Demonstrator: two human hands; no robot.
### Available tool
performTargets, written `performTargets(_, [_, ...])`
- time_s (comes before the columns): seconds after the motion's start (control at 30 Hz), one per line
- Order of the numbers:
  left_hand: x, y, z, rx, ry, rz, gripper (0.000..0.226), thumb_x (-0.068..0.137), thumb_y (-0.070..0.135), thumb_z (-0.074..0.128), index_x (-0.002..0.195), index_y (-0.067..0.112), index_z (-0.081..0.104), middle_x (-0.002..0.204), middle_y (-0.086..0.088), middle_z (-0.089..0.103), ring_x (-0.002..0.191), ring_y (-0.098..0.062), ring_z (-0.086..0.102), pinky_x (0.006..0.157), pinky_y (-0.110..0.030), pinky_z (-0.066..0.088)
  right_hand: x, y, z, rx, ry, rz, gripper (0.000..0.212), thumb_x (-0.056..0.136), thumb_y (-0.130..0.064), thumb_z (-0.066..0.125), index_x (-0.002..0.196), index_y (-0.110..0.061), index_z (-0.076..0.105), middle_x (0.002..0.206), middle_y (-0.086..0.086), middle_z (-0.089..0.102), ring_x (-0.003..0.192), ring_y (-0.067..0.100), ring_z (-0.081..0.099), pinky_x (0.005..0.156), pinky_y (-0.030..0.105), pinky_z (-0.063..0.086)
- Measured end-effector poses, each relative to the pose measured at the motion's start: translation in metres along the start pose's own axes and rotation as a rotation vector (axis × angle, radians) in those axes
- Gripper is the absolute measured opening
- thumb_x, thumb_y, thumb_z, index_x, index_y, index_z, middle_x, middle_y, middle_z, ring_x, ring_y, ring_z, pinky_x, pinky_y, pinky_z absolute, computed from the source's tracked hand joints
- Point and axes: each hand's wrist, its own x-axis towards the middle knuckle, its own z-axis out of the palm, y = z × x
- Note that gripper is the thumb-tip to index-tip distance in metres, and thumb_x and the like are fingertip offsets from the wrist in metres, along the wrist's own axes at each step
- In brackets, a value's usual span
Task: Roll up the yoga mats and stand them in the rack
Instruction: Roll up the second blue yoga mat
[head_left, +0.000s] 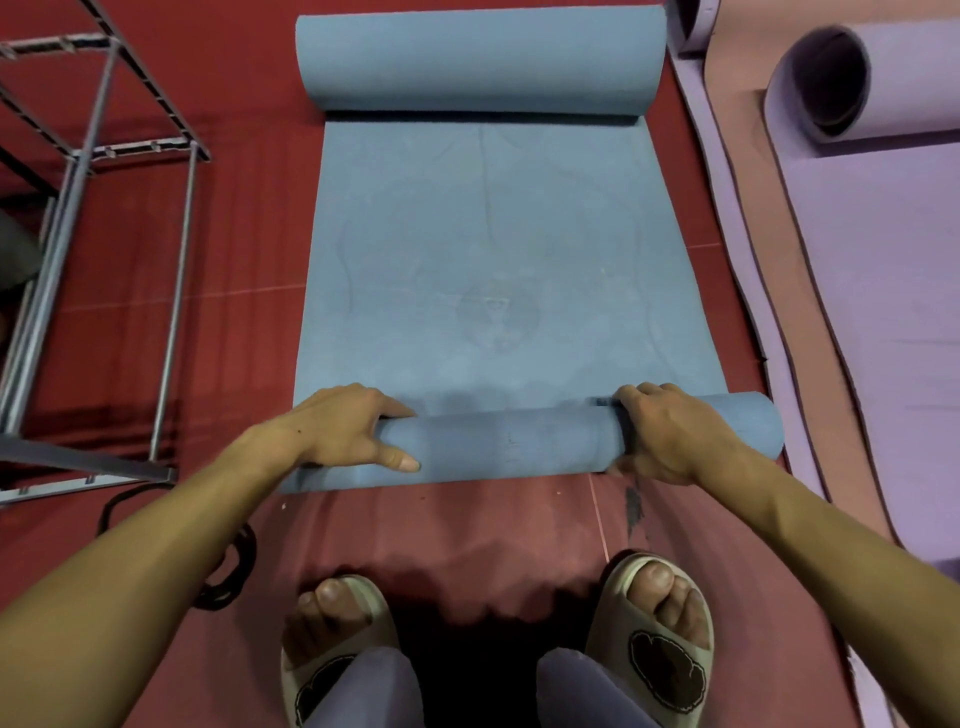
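A blue yoga mat (493, 249) lies on the red floor ahead of me, curled into a fat roll at its far end (480, 57) and into a thin roll at its near end (514, 441). My left hand (343, 426) grips the left end of the near roll, thumb on top and fingers over the far side. My right hand (665, 431) grips the same roll near its right end. A grey metal rack (83, 218) stands on the floor to the left.
Purple and pink mats (872, 249) lie overlapping on the right, one with a rolled end (841, 83). A black cord (228, 566) coils on the floor near the rack. My sandalled feet (498, 639) stand just behind the near roll.
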Motion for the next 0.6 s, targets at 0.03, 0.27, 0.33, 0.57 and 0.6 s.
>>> performTargets(0.03, [0.0,-0.001,0.001,-0.067,-0.073,0.005,0.069,0.071,0.085,0.072,0.128,0.049,0.066,0.107,0.024,0.073,0.098,-0.004,0.068,0.094,-0.038,0.056,-0.001,-0.002,-0.001,-0.009,-0.05,-0.001,0.086,0.063,-0.063,0.083,0.131,-0.018,0.056,0.118,0.007,0.063,0.111,0.033,0.06,0.093,0.045,0.054])
performTargets(0.27, [-0.01,0.0,0.011,-0.388,-0.262,0.083,0.046,0.082,0.064,0.082,0.121,0.042,0.075,0.117,0.019,0.074,0.109,-0.005,0.07,0.104,-0.042,0.054,-0.017,-0.017,-0.012,-0.195,-0.138,-0.001,0.084,0.071,-0.072,0.078,0.139,-0.029,0.055,0.126,0.006,0.048,0.12,0.029,0.047,0.095,0.043,0.05])
performTargets(0.33, [-0.013,-0.002,0.013,-0.251,-0.189,0.073,0.058,0.076,0.078,0.076,0.127,0.054,0.066,0.123,0.031,0.064,0.113,0.005,0.062,0.104,-0.035,0.05,-0.021,-0.019,-0.008,-0.179,-0.08,-0.002,0.083,0.073,-0.066,0.08,0.138,-0.023,0.052,0.125,0.005,0.051,0.117,0.028,0.05,0.092,0.041,0.053])
performTargets(0.57, [-0.03,-0.007,0.038,-0.057,0.263,0.197,0.063,0.076,0.089,0.065,0.129,0.056,0.055,0.116,0.03,0.053,0.112,0.007,0.053,0.086,-0.026,0.049,-0.026,-0.017,-0.005,-0.117,-0.017,-0.016,0.075,0.077,-0.055,0.083,0.129,-0.02,0.043,0.123,0.004,0.057,0.113,0.027,0.055,0.086,0.038,0.05])
performTargets(0.6, [-0.031,-0.009,0.039,-0.067,0.287,0.201,0.061,0.078,0.088,0.064,0.129,0.055,0.056,0.117,0.031,0.054,0.113,0.006,0.053,0.087,-0.027,0.05,-0.025,-0.017,-0.007,-0.104,-0.028,-0.022,0.073,0.078,-0.054,0.083,0.13,-0.02,0.045,0.125,0.005,0.056,0.114,0.028,0.054,0.087,0.038,0.051])
